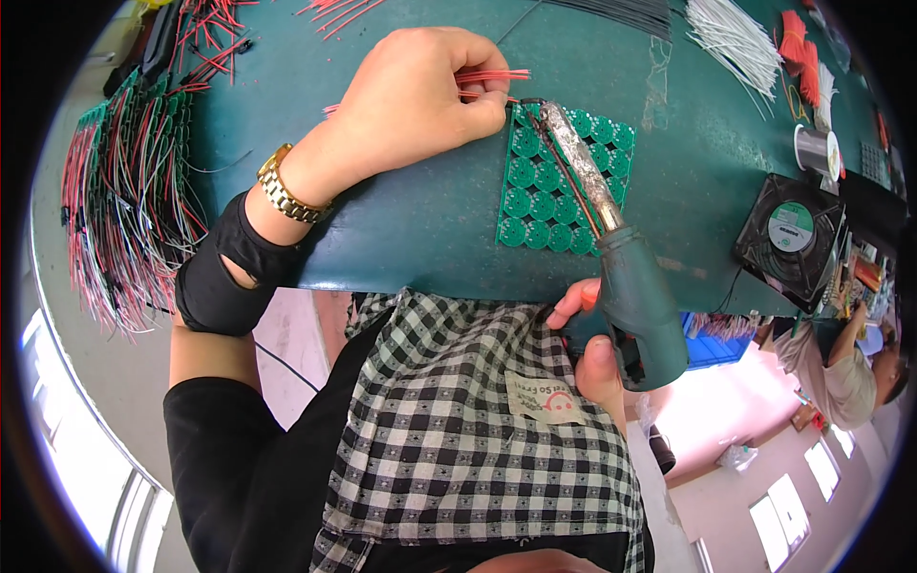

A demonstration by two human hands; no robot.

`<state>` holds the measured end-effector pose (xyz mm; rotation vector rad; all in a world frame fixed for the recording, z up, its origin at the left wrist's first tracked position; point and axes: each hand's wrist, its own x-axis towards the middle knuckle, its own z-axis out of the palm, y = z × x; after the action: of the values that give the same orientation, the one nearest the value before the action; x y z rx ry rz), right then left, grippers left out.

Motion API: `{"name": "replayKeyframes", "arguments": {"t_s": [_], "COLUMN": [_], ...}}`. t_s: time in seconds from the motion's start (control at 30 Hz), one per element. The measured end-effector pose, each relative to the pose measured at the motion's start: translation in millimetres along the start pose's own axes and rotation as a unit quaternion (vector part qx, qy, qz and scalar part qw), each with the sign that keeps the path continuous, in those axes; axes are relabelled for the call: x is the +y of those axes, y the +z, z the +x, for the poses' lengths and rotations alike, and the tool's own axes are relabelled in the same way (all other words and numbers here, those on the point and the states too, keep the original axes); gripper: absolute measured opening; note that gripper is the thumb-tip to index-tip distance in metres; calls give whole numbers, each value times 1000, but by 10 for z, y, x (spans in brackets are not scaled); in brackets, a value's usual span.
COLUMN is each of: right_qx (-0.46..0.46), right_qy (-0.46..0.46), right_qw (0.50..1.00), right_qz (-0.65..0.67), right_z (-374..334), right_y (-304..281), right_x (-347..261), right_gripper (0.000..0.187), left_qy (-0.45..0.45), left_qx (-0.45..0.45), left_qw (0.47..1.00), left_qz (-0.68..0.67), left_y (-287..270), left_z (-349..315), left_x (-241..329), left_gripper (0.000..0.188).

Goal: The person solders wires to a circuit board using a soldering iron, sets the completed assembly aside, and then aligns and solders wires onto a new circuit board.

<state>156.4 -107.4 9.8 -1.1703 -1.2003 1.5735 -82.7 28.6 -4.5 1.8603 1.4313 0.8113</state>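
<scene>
My left hand (411,100), with a gold watch at its wrist, is closed round a small bundle of red wires (501,74) whose ends stick out past the fingers. Its fingertips are at the top left corner of a green circuit board panel (549,205) made of several round boards. In my right hand (599,358) is a green soldering gun (638,282), its handle partly hidden. The gun's worn metal barrel slants up across the panel, and its tip is close to my left fingers. Whether the tip touches a wire there, I cannot tell.
Wired boards with red, white and black leads (124,201) hang over the table's left edge. White wires (731,43), black wires (621,14) and red bundles (802,57) lie at the back. At right are a solder spool (817,153) and a black fan (791,234); beyond, another person (836,372).
</scene>
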Motion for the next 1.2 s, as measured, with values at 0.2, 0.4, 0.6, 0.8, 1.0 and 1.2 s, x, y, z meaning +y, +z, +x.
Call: {"name": "replayKeyframes", "arguments": {"t_s": [0.2, 0.4, 0.6, 0.8, 1.0, 1.2], "right_qx": [23, 58, 64, 34, -1, 9], "right_qy": [3, -20, -64, -56, -20, 3], "right_qw": [999, 998, 996, 997, 994, 996], "right_qz": [30, 12, -24, 30, 104, 84], "right_z": [-34, -94, -137, -165, -227, -215], "right_y": [27, -61, -110, -134, -148, -78], "right_x": [75, 102, 77, 79, 164, 158], "right_gripper": [33, 69, 68, 69, 68, 67], "left_qy": [6, 7, 14, 5, 11, 58], "left_qx": [-28, -30, -23, -37, -41, -17], "left_qw": [999, 998, 1000, 999, 999, 998], "left_qz": [40, 50, 3, 24, 24, -32], "left_y": [-35, -49, -36, -61, -89, -45], "left_z": [8, 9, -5, 3, 1, -137], "left_x": [10, 3, 6, -13, 19, 58], "left_gripper": [12, 13, 13, 13, 12, 9]}}
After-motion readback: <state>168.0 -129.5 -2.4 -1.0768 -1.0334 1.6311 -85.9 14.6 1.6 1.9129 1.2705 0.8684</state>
